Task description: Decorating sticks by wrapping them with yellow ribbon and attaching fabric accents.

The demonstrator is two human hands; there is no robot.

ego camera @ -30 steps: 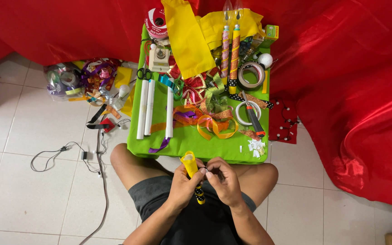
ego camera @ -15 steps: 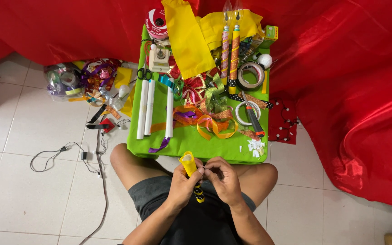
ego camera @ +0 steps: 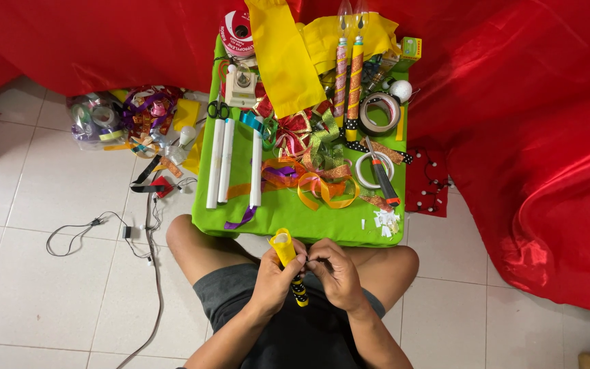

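Seen from above, a seated person holds a yellow tube over the lap, at six o'clock from the green counter. The left hand grips it; the right hand pinches black dotted ribbon. A loosened pinch could let the ribbon unwind.

In my hands the yellow tube looks like smooth paper; beyond it, glossy curling ribbons and shiny red satin cloth.
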